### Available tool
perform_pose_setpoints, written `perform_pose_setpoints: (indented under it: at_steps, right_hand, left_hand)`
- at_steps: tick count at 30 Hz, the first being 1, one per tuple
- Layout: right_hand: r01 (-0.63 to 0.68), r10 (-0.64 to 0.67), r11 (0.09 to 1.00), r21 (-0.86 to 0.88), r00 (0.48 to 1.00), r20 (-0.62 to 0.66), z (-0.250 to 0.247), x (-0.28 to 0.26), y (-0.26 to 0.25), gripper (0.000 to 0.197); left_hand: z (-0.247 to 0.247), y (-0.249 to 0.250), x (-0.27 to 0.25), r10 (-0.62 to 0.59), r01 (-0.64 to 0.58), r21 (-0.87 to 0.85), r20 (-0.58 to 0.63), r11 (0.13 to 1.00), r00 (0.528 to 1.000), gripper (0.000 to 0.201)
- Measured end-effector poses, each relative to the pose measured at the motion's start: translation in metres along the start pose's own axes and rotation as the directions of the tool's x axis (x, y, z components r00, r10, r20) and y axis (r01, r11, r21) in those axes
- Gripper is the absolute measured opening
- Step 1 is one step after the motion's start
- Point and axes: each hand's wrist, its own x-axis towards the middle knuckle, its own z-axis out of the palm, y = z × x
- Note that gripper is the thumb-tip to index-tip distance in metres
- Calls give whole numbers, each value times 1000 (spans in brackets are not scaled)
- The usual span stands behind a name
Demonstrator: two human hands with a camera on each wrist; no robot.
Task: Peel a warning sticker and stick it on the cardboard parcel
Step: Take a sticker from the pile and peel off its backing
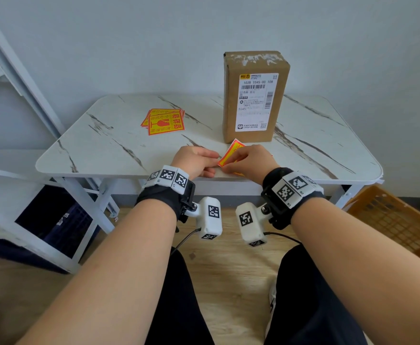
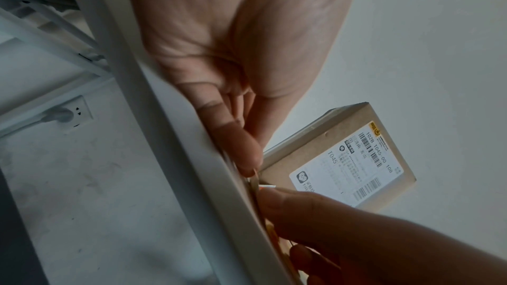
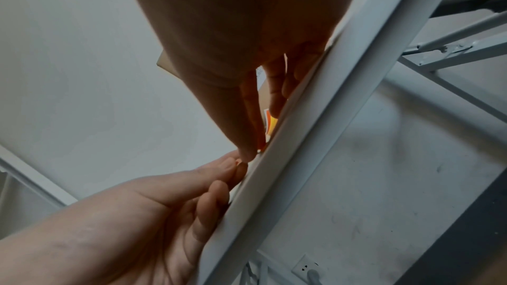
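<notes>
My right hand (image 1: 250, 159) lies over the warning sticker (image 1: 231, 153) at the near edge of the table (image 1: 109, 150), thumb and fingertips curled onto its left corner, while my left hand (image 1: 195, 160) comes in from nine o'clock with thumb and forefinger closed at that same corner; whether they pinch the backing or only pick at it, I cannot tell. I judge the peel as barely begun: the sticker lies nearly flat, one corner tipped up at twelve o'clock, and I see no separated layer in any view. Left to do is the whole of the peel, then the carry and the pressing-on. The cardboard parcel (image 1: 253, 95) stands upright at twelve o'clock from my hands, just beyond the sticker, its white shipping label (image 1: 257, 103) facing me; bare brown card shows around that label, so I reckon there is room there. A small pile of spare stickers (image 1: 165, 120) lies at ten o'clock, well apart. The table is white with grey marble veining, set against a plain pale wall. A white metal rack (image 1: 17, 78) stands at nine o'clock, an orange crate (image 1: 397, 220) on the wooden floor at four o'clock.
</notes>
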Motion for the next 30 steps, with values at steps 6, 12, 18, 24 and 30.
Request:
perform_pose_setpoints:
  at_steps: [6,12,18,24,30]
  right_hand:
    - [-23,23,1000,19,1000,19,0,1,-1,8]
    - [-20,20,1000,0,1000,14,1,1,-2,13]
    - [-40,38,997,-64,999,-33,6,1,-2,19]
    - [-95,94,995,-41,995,-21,8,2,-7,20]
    - [-130,130,991,11,992,-5,7,2,-9,19]
  left_hand:
    - [1,-1,1,6,-6,-20,-2,1000,1000,28]
    - [0,0,0,1,0,-26,10,1000,1000,29]
    - [0,2,1,-4,4,7,16,1000,1000,29]
    - [-2,3,1,-4,3,17,35,1000,999,27]
    - [0,4,1,-42,42,-6,-4,999,999,18]
